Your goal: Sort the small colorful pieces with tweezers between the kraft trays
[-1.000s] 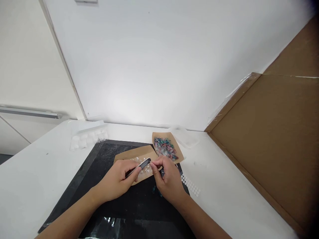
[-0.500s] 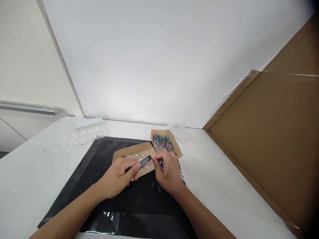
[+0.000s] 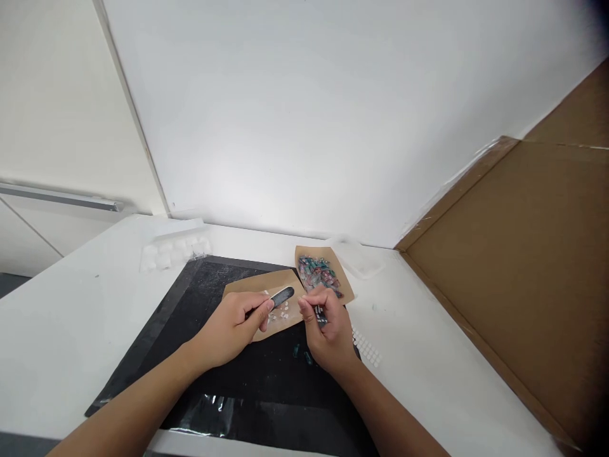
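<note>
My left hand (image 3: 233, 325) is closed on a dark nail file (image 3: 283, 296) with a rounded end and a pale edge, pointing up to the right. Just right of its tip, my right hand (image 3: 332, 333) pinches thumb and index finger together; a tiny pale piece may be between them, too small to name. Below both hands lies a brown paper tray (image 3: 257, 280) holding small white bits. Two small dark green pieces (image 3: 308, 358) rest on the black mat (image 3: 257, 387) beside my right wrist.
A second brown tray (image 3: 340, 261) holds many coloured, nail-shaped pieces. Behind it stands a clear plastic box (image 3: 364, 261). A sheet of small white tabs (image 3: 367, 349) lies right of my right hand. A clear compartment box (image 3: 172, 252) sits back left. Brown cardboard (image 3: 514, 266) borders the right.
My right fingertips have drawn slightly away from the file's tip, widening the gap. My left hand keeps its grip on the file. The whole view has shifted a little.
</note>
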Demonstrator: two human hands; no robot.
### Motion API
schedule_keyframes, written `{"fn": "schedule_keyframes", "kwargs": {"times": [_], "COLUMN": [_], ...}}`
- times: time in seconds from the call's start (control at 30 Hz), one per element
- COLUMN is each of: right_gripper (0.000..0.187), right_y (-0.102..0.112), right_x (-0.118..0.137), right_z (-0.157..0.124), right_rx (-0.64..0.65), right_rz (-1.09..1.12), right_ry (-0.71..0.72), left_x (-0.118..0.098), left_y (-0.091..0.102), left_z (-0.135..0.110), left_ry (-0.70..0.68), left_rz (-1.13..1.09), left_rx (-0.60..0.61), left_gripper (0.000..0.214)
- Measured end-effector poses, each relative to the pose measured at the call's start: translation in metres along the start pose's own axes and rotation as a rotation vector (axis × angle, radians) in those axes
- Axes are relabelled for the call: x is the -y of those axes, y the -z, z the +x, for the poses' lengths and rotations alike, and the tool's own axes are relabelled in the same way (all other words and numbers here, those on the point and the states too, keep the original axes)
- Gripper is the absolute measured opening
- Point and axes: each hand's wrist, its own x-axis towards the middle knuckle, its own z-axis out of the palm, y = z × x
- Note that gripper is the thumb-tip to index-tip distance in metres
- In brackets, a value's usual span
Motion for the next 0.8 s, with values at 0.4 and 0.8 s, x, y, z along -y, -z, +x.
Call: {"fn": "schedule_keyframes", "kwargs": {"times": [0.4, 0.8], "right_gripper": [0.010, 0.013], "right_y": [-0.005, -0.004], "right_x": [0.002, 0.004], "right_z": [-0.001, 0.001], "right_rx": [0.073, 0.128], "right_rz": [-0.137, -0.265], "right_ry": [0.136, 0.139], "left_x": [0.000, 0.002], "left_y": [-0.007, -0.012], "left_z": [0.000, 0.001], "left_ry": [-0.014, -0.075], "left_rz": [0.027, 0.087], "left_rx": [0.043, 0.011], "left_gripper": [0.049, 0.046]}}
